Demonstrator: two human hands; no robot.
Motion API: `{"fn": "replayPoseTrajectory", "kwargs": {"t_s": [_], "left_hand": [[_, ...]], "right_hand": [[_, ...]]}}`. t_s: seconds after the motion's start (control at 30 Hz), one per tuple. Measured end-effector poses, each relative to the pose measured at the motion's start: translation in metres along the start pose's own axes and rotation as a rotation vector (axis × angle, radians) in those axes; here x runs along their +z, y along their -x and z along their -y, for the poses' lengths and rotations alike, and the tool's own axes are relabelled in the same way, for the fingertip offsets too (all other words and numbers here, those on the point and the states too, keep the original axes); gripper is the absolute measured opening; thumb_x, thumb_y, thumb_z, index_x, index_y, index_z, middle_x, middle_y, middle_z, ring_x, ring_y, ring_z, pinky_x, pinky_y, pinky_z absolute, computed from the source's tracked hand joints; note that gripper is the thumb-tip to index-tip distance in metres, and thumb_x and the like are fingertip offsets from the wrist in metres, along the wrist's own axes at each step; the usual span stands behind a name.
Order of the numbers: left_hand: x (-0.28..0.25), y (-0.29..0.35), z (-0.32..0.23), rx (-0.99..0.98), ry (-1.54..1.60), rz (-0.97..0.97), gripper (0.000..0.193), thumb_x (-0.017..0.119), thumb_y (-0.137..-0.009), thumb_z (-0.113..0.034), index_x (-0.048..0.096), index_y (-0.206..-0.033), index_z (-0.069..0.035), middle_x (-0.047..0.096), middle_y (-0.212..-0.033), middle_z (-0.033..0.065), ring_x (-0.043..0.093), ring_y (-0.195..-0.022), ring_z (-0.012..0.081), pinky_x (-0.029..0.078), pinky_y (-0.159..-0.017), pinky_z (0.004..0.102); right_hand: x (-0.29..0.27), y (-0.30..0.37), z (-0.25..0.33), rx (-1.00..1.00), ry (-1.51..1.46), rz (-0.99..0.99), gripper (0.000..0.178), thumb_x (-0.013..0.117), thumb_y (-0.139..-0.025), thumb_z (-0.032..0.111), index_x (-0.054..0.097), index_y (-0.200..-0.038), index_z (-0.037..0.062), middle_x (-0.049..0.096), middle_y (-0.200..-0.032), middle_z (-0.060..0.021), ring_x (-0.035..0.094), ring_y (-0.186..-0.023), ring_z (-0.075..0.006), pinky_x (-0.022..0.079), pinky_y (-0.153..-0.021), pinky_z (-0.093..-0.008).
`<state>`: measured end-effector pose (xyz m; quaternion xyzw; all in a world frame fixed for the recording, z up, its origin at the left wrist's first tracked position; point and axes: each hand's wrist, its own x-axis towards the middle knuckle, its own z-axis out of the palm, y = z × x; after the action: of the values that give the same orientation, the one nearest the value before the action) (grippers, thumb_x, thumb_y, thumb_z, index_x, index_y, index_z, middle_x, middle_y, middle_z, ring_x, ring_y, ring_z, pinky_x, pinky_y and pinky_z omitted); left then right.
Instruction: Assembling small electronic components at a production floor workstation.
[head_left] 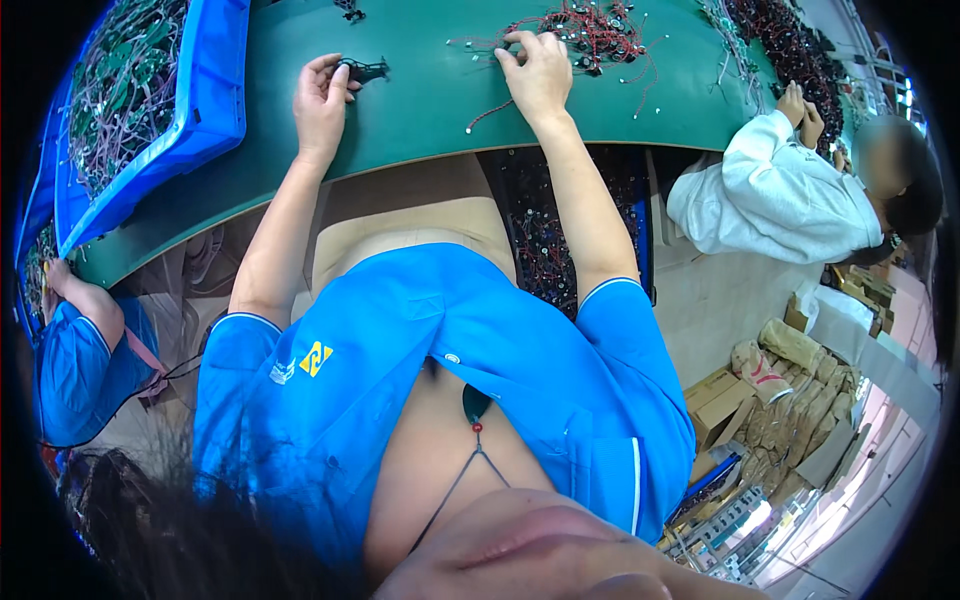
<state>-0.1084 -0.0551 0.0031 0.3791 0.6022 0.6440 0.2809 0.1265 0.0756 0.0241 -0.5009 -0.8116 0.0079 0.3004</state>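
Observation:
My left hand [325, 105] is over the green table [420, 100], its thumb and fingers closed on a small bunch of black wires [370, 70] that sticks out to the right. My right hand [541, 78] is at the left edge of a loose pile of red twisted wires [600, 38] with small white connectors. Its thumb and index finger are pinched on a red wire from that pile; the exact grip is partly hidden. One stray red wire [488, 116] passes out from beneath this hand toward the table's near edge.
A blue bin [215, 95] heaped with grey and green wires stands at the left. Another dark clump [350, 12] lies at the far edge. On the right, a co-worker in a pale sweater [765, 190] handles dark red wires [800, 50]. Another person's blue sleeve [75, 345] shows at left.

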Motion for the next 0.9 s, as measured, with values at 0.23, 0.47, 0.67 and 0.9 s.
{"fn": "replayPoseTrajectory", "kwargs": {"t_s": [0.23,0.47,0.67,0.9], "left_hand": [[0.002,0.006,0.000,-0.016,0.009,0.050,0.023,0.056,-0.091,-0.005,0.059,-0.113,0.000,0.064,-0.087,0.0063,0.059,-0.068,0.0091,0.047,-0.061,0.0179],[-0.003,0.015,-0.021,-0.141,0.029,0.172,0.023,0.057,-0.090,-0.004,0.064,-0.112,-0.002,0.065,-0.083,0.0052,0.058,-0.066,0.0084,0.047,-0.060,0.0178],[0.004,0.036,-0.043,-0.144,0.123,0.192,0.023,0.057,-0.090,-0.005,0.063,-0.111,0.000,0.065,-0.080,0.0058,0.060,-0.066,0.0090,0.049,-0.061,0.0186],[-0.003,0.053,-0.058,-0.180,0.151,0.253,0.022,0.057,-0.090,-0.006,0.062,-0.110,0.002,0.066,-0.081,0.0077,0.062,-0.067,0.0103,0.050,-0.062,0.0196]], "right_hand": [[-0.065,-0.060,0.031,-0.095,-0.493,-0.377,0.018,0.062,-0.083,0.011,0.059,-0.100,0.0071,0.060,-0.084,-0.0070,0.055,-0.070,-0.0197,0.045,-0.066,-0.0303],[-0.049,-0.036,0.057,-0.184,-0.560,0.037,0.015,0.061,-0.081,0.008,0.063,-0.096,0.0081,0.062,-0.085,-0.0066,0.057,-0.071,-0.0219,0.046,-0.067,-0.0316],[-0.021,0.032,0.106,-0.320,-0.556,0.105,0.023,0.060,-0.084,0.000,0.065,-0.106,0.0040,0.058,-0.080,-0.0034,0.051,-0.062,-0.0125,0.041,-0.056,-0.0226],[-0.028,0.054,0.115,0.169,-0.961,0.369,0.011,0.060,-0.086,0.000,0.064,-0.096,0.0006,0.058,-0.080,-0.0042,0.051,-0.062,-0.0119,0.042,-0.057,-0.0226]]}}
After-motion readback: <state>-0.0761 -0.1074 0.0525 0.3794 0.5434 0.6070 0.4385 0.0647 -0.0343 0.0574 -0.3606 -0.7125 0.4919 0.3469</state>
